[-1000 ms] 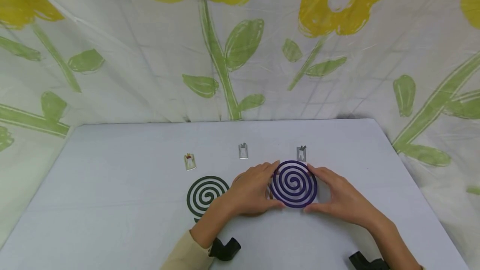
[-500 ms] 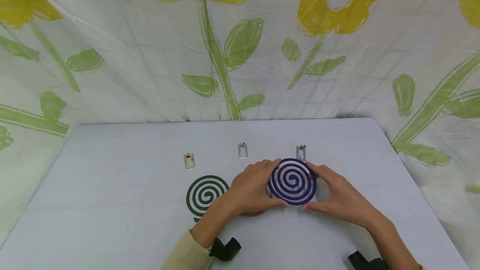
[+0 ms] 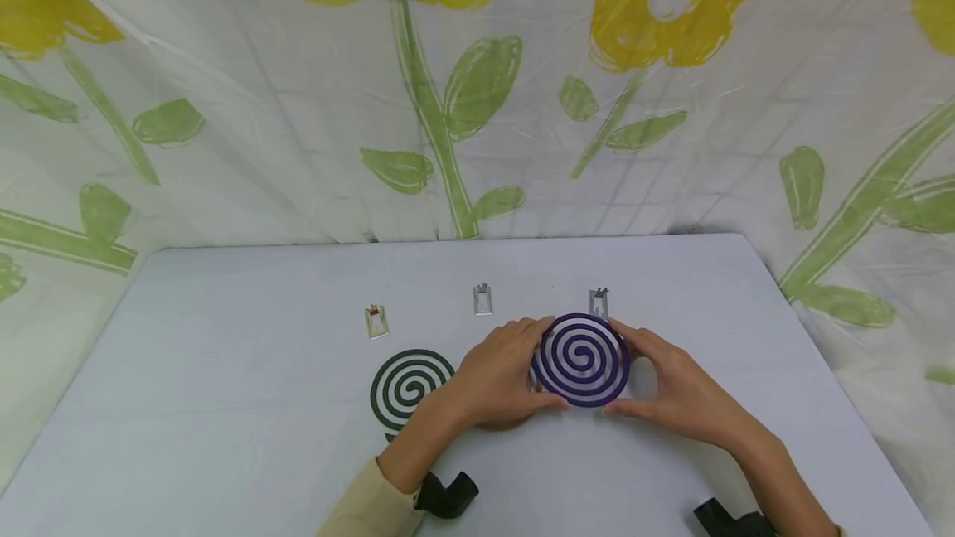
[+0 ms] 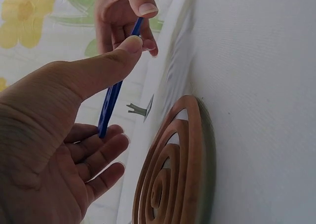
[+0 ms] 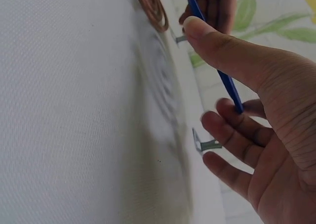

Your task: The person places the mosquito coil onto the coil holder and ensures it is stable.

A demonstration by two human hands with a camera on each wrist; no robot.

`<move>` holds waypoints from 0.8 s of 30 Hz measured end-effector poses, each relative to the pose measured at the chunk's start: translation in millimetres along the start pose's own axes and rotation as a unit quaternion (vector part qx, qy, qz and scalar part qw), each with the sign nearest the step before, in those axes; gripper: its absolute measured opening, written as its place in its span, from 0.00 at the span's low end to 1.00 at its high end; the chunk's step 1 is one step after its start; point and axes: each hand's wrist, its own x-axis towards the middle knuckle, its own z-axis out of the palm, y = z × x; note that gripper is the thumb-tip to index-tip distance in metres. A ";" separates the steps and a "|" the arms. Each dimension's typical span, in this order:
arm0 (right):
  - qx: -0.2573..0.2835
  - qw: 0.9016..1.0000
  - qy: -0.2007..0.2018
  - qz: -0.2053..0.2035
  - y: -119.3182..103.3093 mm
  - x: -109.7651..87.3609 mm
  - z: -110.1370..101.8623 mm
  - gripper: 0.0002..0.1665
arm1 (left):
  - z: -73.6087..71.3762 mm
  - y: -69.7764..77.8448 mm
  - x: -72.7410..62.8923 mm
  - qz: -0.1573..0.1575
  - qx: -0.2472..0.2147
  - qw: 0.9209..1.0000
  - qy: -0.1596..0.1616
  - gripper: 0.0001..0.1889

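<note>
My left hand (image 3: pixel 496 375) and right hand (image 3: pixel 671 379) together hold a blue mosquito coil (image 3: pixel 580 355) by its opposite edges, thumbs on the near side and fingers on the far side. Both wrist views show the coil edge-on and raised off the table, as a thin blue strip (image 4: pixel 111 105) beside the left thumb and a blue strip (image 5: pixel 229 84) beside the right. Below the left hand lies a brown mosquito coil (image 4: pixel 195 145), mostly hidden in the head view. Left of that hand, a green mosquito coil (image 3: pixel 410 388) lies flat, partly covered by the forearm.
Three small metal coil stands line the back of the white table (image 3: pixel 224 371): a gold-toned one (image 3: pixel 377 321) at left, a silver one (image 3: pixel 482 300) mid-row, another silver one (image 3: pixel 598 303) just beyond the blue coil. A flower-printed curtain (image 3: pixel 298 147) hangs behind.
The blue coil has shifted slightly toward the back of the table, with both hands keeping hold of it. The green coil and the stands stay in place.
</note>
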 end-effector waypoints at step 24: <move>0.157 0.985 -0.005 0.076 -10.8 4.2 8.2 0.51 | 3.4 -3.6 2.0 -0.017 -0.042 0.999 0.021 0.55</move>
